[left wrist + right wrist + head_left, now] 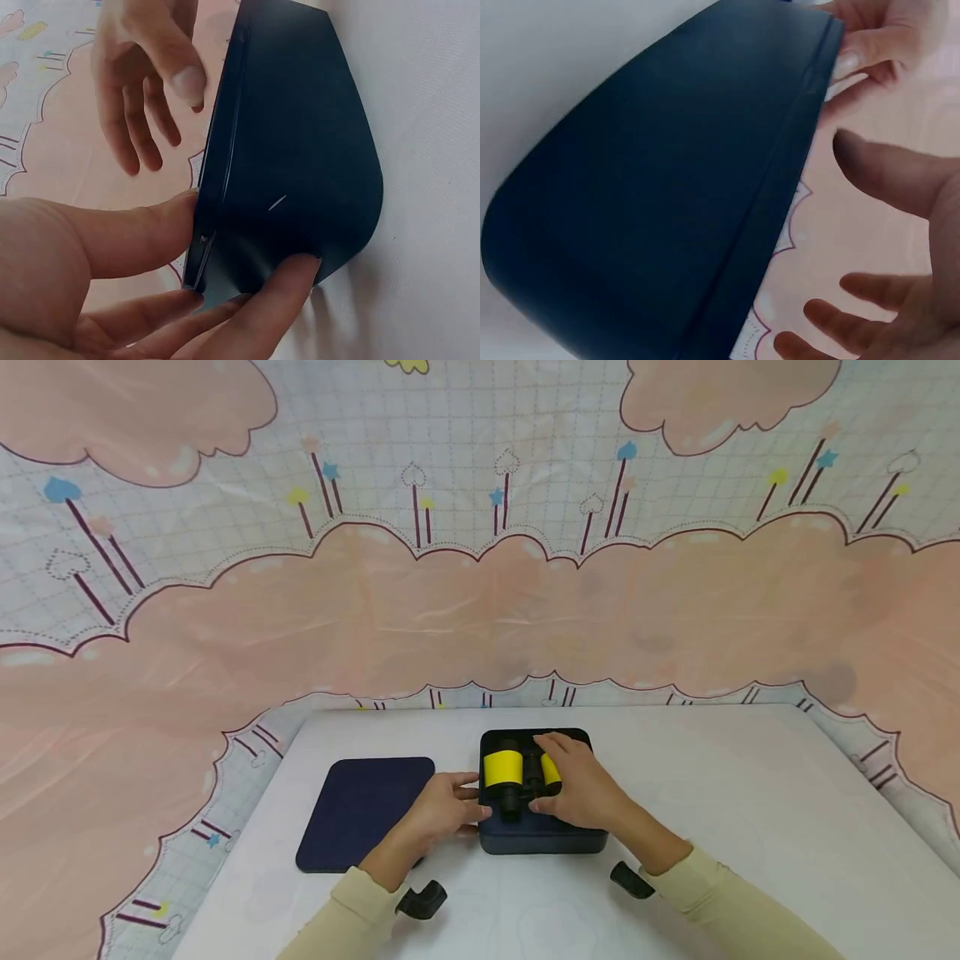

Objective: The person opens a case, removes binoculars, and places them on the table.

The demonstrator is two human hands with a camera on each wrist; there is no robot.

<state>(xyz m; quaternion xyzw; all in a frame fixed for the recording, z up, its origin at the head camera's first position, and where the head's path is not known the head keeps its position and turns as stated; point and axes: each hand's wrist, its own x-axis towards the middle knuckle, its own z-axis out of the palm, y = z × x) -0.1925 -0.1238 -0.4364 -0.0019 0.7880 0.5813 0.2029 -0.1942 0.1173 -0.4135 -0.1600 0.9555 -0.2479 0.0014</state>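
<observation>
A dark navy box [543, 843] sits on the table with black and yellow binoculars [503, 768] lying in its top. My left hand [442, 806] holds the box's left side near the front, the thumb at the rim and fingers against the wall, as the left wrist view also shows. Over the right part of the binoculars is my right hand [581, 781], its thumb and fingers spread. In the right wrist view that right hand [900, 247] stands apart from the box wall [645, 172]; the binoculars are hidden there, so contact with them is unclear.
Left of the box, a flat navy lid [363, 814] lies on the white table [697, 777], partly behind my left forearm. Black wrist-worn pieces [423, 900] project from both sleeves. A patterned pink and white cloth [480, 618] hangs behind the table.
</observation>
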